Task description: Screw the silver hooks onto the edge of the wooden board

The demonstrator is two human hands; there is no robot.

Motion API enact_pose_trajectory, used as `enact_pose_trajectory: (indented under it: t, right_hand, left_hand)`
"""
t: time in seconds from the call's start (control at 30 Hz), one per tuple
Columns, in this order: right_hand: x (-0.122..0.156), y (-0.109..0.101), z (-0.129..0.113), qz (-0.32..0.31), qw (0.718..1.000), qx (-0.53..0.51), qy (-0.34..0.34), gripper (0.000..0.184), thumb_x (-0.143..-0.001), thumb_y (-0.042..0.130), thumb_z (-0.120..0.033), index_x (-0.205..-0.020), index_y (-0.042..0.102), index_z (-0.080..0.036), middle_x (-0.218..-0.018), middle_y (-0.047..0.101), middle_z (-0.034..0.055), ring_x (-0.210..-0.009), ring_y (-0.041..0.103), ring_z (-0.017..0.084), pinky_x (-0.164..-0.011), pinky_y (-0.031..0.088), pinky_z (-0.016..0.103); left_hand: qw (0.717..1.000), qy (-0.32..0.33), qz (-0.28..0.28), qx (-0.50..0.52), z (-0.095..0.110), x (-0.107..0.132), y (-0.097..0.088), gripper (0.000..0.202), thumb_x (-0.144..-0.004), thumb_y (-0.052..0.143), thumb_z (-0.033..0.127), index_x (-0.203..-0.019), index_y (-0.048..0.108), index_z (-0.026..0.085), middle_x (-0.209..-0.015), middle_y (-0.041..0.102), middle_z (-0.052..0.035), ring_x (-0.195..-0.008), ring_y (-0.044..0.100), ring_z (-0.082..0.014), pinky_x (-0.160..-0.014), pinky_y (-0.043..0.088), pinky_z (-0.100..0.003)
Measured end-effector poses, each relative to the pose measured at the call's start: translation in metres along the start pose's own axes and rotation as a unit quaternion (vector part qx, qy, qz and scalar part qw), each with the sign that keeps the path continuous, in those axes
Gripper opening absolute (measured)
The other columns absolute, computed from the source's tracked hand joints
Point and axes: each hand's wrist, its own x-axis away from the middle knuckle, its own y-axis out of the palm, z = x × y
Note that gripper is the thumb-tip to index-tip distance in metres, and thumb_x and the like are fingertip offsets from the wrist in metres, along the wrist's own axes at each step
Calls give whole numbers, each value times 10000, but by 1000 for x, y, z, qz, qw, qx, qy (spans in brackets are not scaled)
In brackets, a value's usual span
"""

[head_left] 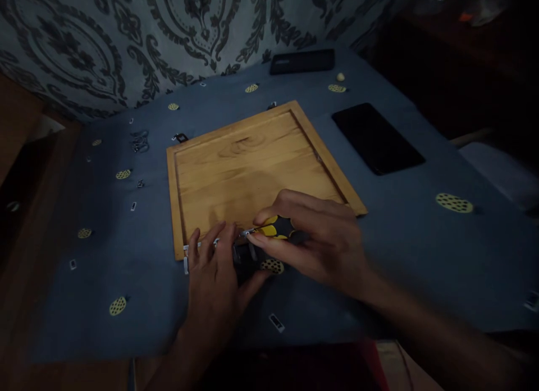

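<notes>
A wooden panel with a raised frame (236, 172) lies on the blue cloth. My right hand (318, 239) grips a screwdriver with a yellow and black handle (278, 227), its tip pointing left to a small metal fitting (247, 233) at the panel's near edge. My left hand (214, 273) lies over that same edge, fingers spread on the rim and thumb apart. In the gap between thumb and forefinger shows a black piece (246, 259) that I cannot make out. Another small metal fitting (186, 262) sits at the near left corner.
A black phone-like slab (379, 138) lies to the right; a dark phone or case (302, 61) lies at the back. Small dark hardware (140, 141) is at the left, and a black clip-like fitting (181, 137) touches the far edge. Patterned fabric (197, 21) hangs behind.
</notes>
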Motion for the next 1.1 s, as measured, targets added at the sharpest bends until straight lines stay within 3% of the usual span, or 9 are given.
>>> enact_pose_trajectory:
  t: [0.27, 0.83, 1.1]
  right_hand:
    - [1, -2, 1, -11, 1000, -7, 3, 158, -964, 641, -308, -872, 653, -180, -724, 626, -5, -599, 590, 110, -550, 462, 236]
    - [1, -2, 0, -13, 1000, -17, 20, 121, -951, 663, -276, -879, 655, -179, -720, 625, -12, -570, 566, 93, -509, 436, 234]
    - [2, -3, 0, -24, 999, -18, 31, 113, -958, 653, -292, -888, 651, -204, -728, 624, -16, -570, 551, 95, -487, 406, 240]
  left_hand:
    - [999, -26, -10, 20, -1, -1, 3, 526, -954, 611, 432, -1363, 427, 156, -1146, 699, -140, -1129, 666, -301, -1135, 397, -600]
    - [997, -52, -13, 47, -2, 1, 5, 556, -897, 670, 336, -1379, 426, 202, -1160, 703, -117, -1141, 651, -314, -1118, 423, -618]
    - [997, -41, -38, 57, -7, 0, -10, 597, -872, 715, 466, -1354, 452, 231, -1223, 663, -127, -1180, 608, -333, -1075, 427, -633]
